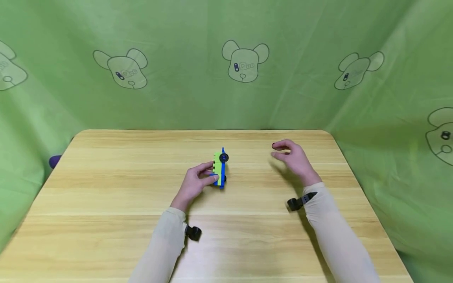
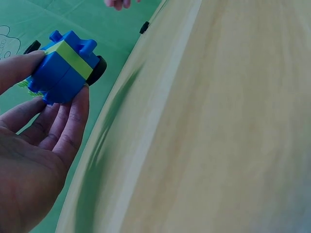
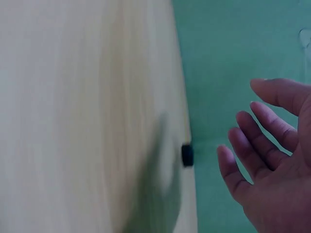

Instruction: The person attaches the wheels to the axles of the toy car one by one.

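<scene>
In the head view my left hand grips a vehicle of blue and lime-green bricks near the table's middle. One black wheel shows on its side. The left wrist view has the thumb and fingers of my left hand round the blue bricks, above the table. My right hand is over the table's right part, fingers slightly bent and holding nothing. A small black wheel lies near the table edge, apart from the fingers of my right hand in the right wrist view.
The wooden table has its far edge against a green curtain printed with bear heads. Something purple shows beyond the table's left edge. Black wrist cameras sit on my left and right sleeves.
</scene>
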### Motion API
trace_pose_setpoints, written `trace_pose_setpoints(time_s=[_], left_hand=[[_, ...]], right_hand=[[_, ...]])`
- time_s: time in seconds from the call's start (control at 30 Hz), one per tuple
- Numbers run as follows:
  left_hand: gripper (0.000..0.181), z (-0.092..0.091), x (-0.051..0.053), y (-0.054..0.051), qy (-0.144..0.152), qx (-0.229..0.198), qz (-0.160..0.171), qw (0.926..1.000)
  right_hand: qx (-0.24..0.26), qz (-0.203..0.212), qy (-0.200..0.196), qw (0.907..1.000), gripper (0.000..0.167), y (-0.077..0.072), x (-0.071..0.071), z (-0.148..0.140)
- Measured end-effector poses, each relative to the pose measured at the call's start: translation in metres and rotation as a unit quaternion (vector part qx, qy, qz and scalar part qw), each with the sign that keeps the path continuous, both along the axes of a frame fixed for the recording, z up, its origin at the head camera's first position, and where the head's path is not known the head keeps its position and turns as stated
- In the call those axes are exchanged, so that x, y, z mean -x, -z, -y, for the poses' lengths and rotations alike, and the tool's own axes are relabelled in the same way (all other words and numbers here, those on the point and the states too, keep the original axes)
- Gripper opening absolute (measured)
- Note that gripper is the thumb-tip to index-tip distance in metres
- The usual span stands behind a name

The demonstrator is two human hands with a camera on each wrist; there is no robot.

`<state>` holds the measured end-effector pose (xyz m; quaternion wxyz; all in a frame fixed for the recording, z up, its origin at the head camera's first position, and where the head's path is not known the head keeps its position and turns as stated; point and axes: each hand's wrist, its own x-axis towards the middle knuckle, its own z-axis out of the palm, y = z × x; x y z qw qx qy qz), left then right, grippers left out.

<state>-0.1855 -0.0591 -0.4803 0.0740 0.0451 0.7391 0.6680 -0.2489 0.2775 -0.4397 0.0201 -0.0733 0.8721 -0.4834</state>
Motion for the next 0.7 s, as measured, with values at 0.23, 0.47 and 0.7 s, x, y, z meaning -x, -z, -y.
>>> trace_pose_setpoints(time_s=[0.23, 0.47, 0.7], left_hand=[[0.057, 0.0, 0.0, 0.0, 0.0, -0.005, 0.002, 1.0], [0.056, 0.0, -0.001, 0.0, -0.004, -0.006, 0.004, 1.0], [0.056, -0.001, -0.001, 0.001, -0.005, -0.011, -0.005, 0.9999]], right_hand=[[-0.036, 0.024, 0.02, 0.9989, 0.042, 0.009, 0.015, -0.02], [-0.049, 0.036, 0.003, 0.9981, 0.051, 0.016, 0.035, -0.028], [-0.08, 0.031, -0.022, 0.9961, 0.054, 0.022, 0.052, -0.032]])
